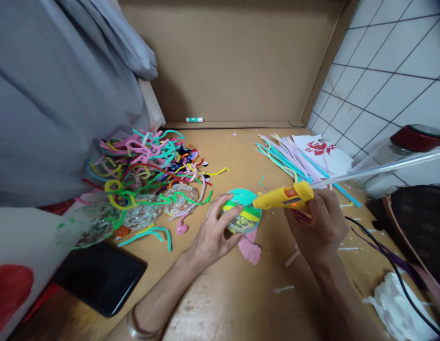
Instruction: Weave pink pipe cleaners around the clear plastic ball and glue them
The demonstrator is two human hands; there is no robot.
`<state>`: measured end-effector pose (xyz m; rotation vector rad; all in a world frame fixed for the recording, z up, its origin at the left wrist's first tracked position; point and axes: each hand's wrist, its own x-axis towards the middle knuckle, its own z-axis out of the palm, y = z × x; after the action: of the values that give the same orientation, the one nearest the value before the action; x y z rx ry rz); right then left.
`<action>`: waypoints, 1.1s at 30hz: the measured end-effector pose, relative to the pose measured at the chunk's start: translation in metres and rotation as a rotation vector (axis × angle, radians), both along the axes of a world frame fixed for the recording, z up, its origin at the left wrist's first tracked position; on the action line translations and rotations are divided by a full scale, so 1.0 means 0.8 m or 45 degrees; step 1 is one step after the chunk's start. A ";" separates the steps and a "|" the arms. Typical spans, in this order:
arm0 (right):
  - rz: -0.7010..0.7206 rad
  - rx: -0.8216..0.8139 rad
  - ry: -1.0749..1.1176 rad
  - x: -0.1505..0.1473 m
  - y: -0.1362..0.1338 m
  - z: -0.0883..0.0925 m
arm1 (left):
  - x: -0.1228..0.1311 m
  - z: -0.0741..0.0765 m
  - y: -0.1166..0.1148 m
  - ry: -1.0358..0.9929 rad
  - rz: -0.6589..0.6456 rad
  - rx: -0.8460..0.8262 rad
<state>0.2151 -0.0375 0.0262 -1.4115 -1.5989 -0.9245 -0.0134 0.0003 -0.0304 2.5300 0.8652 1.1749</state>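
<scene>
My right hand (317,225) is wrapped round the handle of a yellow hot glue gun (286,196), with a long clear glue stick (386,166) sticking out of its back. The gun's nozzle points left, at the edge of a round disc (243,211) covered partly in teal, green and yellow pipe cleaner strips. My left hand (220,227) grips this disc from its left side, fingers over the top and thumb below. The disc's lower part is bare and looks clear with glue on it. A pink ribbed piece (251,248) shows just below the disc, partly hidden by it.
A tangled heap of coloured pipe cleaners (145,161) lies left, beside clear discs (180,198) and a black tablet-like slab (102,277). Straight pipe cleaners (284,154) lie back right near white paper (335,158). A black cord (383,251), brown bag (415,227) and crumpled tissue (397,303) are right.
</scene>
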 end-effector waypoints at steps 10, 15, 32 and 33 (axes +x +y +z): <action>0.022 0.015 -0.016 0.004 0.000 0.004 | 0.000 -0.001 -0.001 -0.011 0.011 0.000; 0.050 -0.033 0.022 0.005 0.000 0.004 | 0.001 0.000 -0.001 -0.017 0.008 0.000; 0.081 -0.028 0.034 0.006 0.001 0.007 | 0.002 0.001 -0.001 -0.043 0.023 -0.012; 0.080 -0.024 0.038 0.005 0.001 0.007 | 0.002 0.001 -0.001 -0.044 0.018 -0.010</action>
<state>0.2195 -0.0364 0.0319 -1.3741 -1.6241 -0.8499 -0.0122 -0.0008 -0.0298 2.4940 0.8787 1.2135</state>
